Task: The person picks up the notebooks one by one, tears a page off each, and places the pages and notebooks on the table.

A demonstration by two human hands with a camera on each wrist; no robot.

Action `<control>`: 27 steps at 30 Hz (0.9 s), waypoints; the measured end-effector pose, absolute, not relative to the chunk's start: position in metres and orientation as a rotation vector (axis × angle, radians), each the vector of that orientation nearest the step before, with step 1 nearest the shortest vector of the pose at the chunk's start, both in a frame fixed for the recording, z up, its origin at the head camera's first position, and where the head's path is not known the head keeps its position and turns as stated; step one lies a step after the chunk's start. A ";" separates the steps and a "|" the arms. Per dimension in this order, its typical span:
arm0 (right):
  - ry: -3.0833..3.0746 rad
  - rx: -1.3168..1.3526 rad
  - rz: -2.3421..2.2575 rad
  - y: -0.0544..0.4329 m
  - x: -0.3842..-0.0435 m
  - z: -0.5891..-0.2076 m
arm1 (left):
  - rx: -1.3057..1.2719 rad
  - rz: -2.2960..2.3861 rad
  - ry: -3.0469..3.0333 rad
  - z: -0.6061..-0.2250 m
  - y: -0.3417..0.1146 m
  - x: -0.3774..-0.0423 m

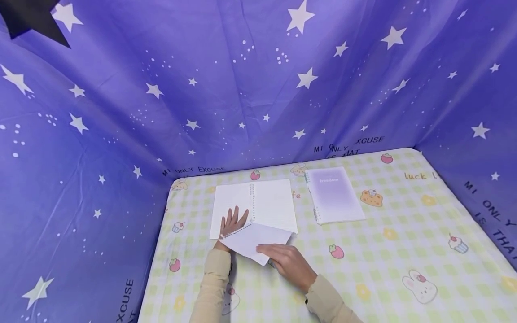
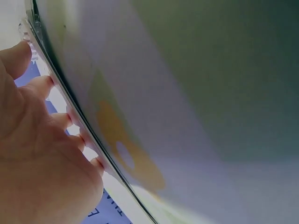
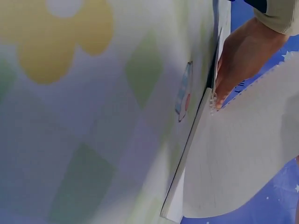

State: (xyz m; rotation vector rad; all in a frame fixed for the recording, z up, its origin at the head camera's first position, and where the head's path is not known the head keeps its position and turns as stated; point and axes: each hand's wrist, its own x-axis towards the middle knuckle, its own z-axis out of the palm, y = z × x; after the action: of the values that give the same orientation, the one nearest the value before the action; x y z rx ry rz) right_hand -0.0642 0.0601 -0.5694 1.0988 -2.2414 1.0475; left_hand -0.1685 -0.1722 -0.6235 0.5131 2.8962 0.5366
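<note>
Sheet (image 1: 250, 244): it is bending up over the near part of the open notebook (image 1: 276, 202), on the left of the table (image 1: 387, 269); its punched edge is showing clear of the coil (image 1: 252, 190) at the near end, and we are not managing to tell whether the far end is joined.
Right hand (image 1: 288, 262): we are seeing its fingers lying over the sheet's near right part, the hand nearly closed and seemingly pinching the paper against a hidden thumb.
Left hand (image 1: 233, 223): it is spreading its fingers wide and resting on the left page, gripping nothing.
Paper's handling: we are judging it very light, limp and not slippery, but easily creased or ripped along the holes.
Sheet's hold: we are favouring a soft pinch close to the punched edge, with the other palm pressing flat beside the coil.
Notebook's handling: we are expecting a light, flexible book, likely sliding unless someone is pressing it down.
Counts: we are counting two hands, one raised sheet, two notebooks: one lying open, and one purple notebook (image 1: 337, 197) lying closed to the right, its cover reading "freedom".
</note>
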 end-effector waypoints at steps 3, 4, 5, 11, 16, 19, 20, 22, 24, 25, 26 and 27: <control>-2.216 1.139 1.034 0.060 -0.063 -0.568 | 0.462 0.565 2.875 -0.619 -0.171 -0.167; -2.202 1.156 1.023 0.060 -0.063 -0.568 | 0.452 0.586 2.872 -0.618 -0.170 -0.167; -2.187 1.172 1.011 0.060 -0.063 -0.567 | 0.445 0.601 2.873 -0.617 -0.170 -0.167; -2.115 1.252 1.039 0.057 -0.061 -0.561 | 0.432 0.602 2.869 -0.610 -0.168 -0.165; -2.111 1.287 1.117 0.052 -0.059 -0.551 | 0.435 0.613 2.882 -0.611 -0.170 -0.164; -2.091 1.281 1.124 0.051 -0.057 -0.547 | 0.434 0.629 2.877 -0.613 -0.170 -0.163; -2.074 1.286 1.122 0.051 -0.057 -0.546 | 0.430 0.640 2.873 -0.614 -0.170 -0.162; -2.042 1.290 1.128 0.051 -0.056 -0.543 | 0.416 0.639 2.879 -0.615 -0.169 -0.162; -2.012 1.286 1.124 0.051 -0.057 -0.540 | 0.407 0.615 2.898 -0.616 -0.168 -0.163; -1.998 1.283 1.119 0.052 -0.058 -0.539 | 0.403 0.613 2.900 -0.616 -0.168 -0.164; -1.987 1.280 1.116 0.052 -0.058 -0.538 | 0.400 0.605 2.900 -0.616 -0.167 -0.164; -1.977 1.278 1.115 0.052 -0.058 -0.537 | 0.403 0.596 2.904 -0.616 -0.167 -0.164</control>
State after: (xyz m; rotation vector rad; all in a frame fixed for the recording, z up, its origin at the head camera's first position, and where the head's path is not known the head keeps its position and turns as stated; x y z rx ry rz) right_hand -0.0578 0.0523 -0.5368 1.2777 -1.9770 1.1149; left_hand -0.1640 -0.1667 -0.6158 0.4032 2.9035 0.5963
